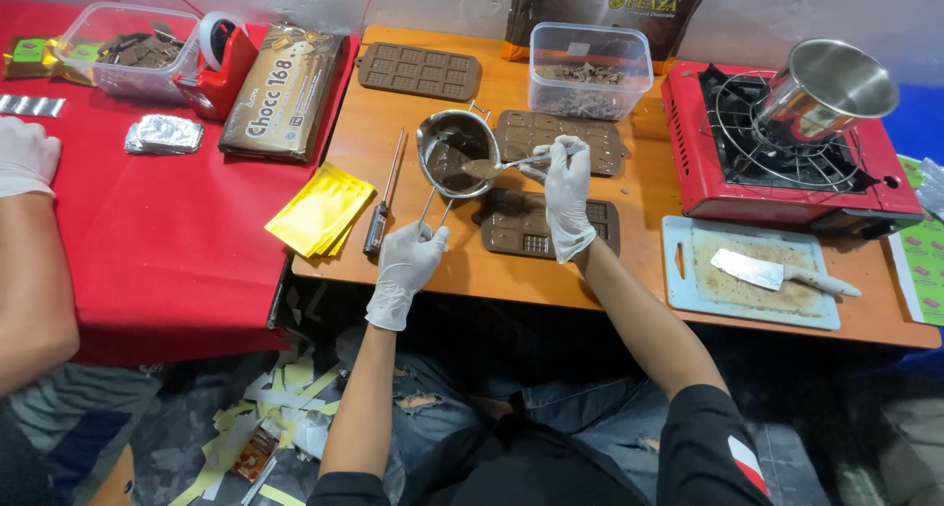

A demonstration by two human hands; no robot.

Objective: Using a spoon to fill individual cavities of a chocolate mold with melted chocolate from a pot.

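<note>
My left hand, in a white glove, grips the wire handle of a small metal bowl holding melted chocolate, held above the wooden table. My right hand, also gloved, holds a spoon whose bowl is loaded with chocolate at the bowl's rim. Below my right hand lies a brown chocolate mould; a second mould lies behind it and a third further back.
A probe thermometer and yellow foil pouches lie left of the bowl. A clear tub of chocolate pieces, a red gas stove with a steel pot, and a cutting board with a knife stand right. Another person's gloved hand rests on the red table.
</note>
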